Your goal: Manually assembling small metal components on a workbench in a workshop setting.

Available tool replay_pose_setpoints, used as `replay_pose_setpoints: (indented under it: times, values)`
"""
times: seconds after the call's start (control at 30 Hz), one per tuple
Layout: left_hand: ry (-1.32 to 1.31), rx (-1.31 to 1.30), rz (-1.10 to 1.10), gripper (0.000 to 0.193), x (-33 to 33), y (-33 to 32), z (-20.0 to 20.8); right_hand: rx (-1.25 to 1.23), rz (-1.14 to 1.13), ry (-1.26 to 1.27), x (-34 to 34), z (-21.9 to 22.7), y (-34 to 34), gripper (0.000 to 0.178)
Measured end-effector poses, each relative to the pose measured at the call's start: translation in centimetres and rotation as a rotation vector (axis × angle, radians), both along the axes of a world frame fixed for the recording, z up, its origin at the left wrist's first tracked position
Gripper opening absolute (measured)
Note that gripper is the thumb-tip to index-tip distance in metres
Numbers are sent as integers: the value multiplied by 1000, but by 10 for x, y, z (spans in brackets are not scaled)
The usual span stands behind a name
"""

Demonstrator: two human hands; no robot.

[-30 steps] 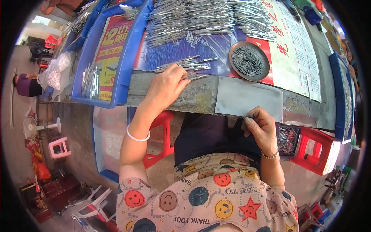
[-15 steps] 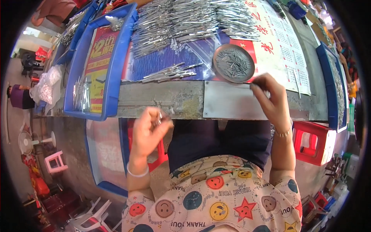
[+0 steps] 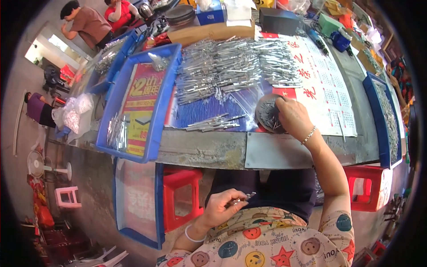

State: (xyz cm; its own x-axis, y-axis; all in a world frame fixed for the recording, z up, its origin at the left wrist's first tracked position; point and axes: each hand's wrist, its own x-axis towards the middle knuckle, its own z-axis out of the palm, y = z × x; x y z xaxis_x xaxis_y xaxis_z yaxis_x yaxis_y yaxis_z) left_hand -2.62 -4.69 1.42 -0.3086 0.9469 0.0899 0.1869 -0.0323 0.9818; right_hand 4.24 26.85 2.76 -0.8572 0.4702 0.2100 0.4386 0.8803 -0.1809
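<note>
Above my lap, my left hand [image 3: 224, 207] is closed, with a small shiny metal part [image 3: 250, 196] sticking out past the thumb and fingertips. My right hand [image 3: 294, 118] reaches into a round, brownish dish [image 3: 278, 130] of small grey metal pins [image 3: 268, 114]. Its fingertips are bent down among the pins, and whatever they pinch is hidden. Left of the dish lies a loose bunch of slim metal rods [image 3: 215, 123]. Behind it, several thick heaps of similar silvery rods [image 3: 218, 66] cover the table.
A blue tray [image 3: 153, 133] with some rods stands at left; another blue tray [image 3: 378, 120] is at the right edge. A pale plate [image 3: 280, 151] lies at the table's front edge. Red stools [image 3: 181, 191] stand below. Two people [image 3: 89, 26] sit at the far left.
My right hand has moved from beside the dish into it. My left hand has dropped from the table edge toward my lap, still holding the metal part. The view has tilted up.
</note>
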Motion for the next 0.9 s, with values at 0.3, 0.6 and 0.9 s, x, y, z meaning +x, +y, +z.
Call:
replay_pose_setpoints:
  times: [0.3,0.6,0.9]
  values:
    - [-20,125,-24,15,16,14,4,-168,-42,63,8,-2,5,17]
    - [-31,103,-44,13,29,20,6,-256,44,316,13,-8,8,17]
    - [-12,98,-72,14,35,36,7,-457,25,507,15,6,13,16]
